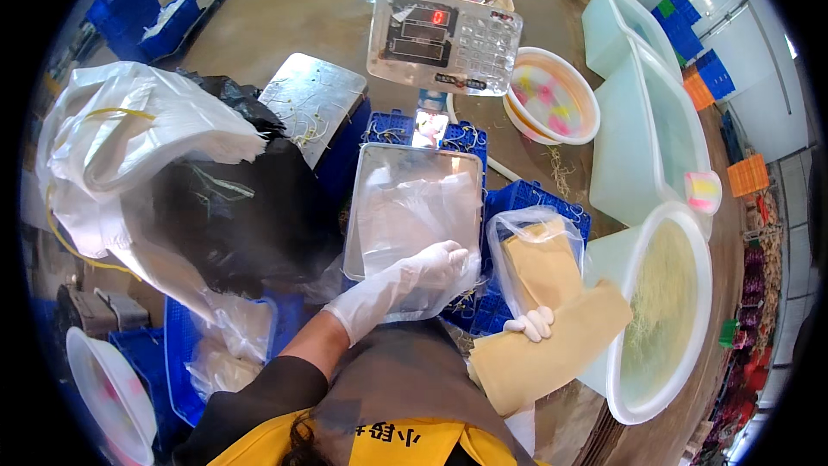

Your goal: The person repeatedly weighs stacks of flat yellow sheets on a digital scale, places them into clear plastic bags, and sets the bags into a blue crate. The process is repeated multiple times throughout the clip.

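Observation:
My left hand (430, 265), in a white glove, rests on the near right part of a clear plastic bag (404, 220); its fingers are bent at the bag, but whether they pinch it cannot be told. The bag lies flat on the metal pan of a digital scale (354, 233), whose display (446, 42) stands beyond it. My right hand (533, 325), also gloved, grips a stack of brown paper sheets (563, 349), fingertips showing over its edge. Just beyond that hand, an open clear bag (498, 233) with more brown paper (546, 259) sits on a blue crate (572, 210).
A large white sack with a black liner (246, 220) stands at left, near a second metal pan (317, 90) with scattered sprouts. A blue crate (178, 362) holds filled bags. White tubs (702, 310) line the right. A phone (430, 128) stands below the display.

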Demonstrator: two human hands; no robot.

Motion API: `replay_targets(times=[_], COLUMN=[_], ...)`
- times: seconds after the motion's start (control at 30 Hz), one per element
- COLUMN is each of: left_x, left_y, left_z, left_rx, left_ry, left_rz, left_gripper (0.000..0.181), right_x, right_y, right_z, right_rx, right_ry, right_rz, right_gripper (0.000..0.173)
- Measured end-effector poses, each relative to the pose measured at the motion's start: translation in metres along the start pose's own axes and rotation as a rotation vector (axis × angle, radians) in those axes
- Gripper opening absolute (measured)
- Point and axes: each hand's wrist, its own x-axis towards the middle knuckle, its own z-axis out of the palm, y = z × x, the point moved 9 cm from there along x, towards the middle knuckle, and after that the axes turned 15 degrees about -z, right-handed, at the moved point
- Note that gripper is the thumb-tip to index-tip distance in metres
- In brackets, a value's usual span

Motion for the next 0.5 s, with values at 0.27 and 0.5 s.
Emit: replay_targets(times=[0.27, 0.5], left_x=[-0.03, 0.007], left_y=[0.069, 0.095], left_z=[-0.126, -0.165], left_rx=[0.715, 1.195], left_ry=[1.065, 0.859], left_rz=[0.367, 0.154], left_gripper=[0.032, 0.022], right_x=[-0.013, -0.011], right_y=[-0.02, -0.02], right_z=[-0.012, -0.019], right_rx=[0.065, 0.021], right_ry=[-0.016, -0.054], right_rz=[-0.041, -0.001], right_gripper=[0.011, 0.012])
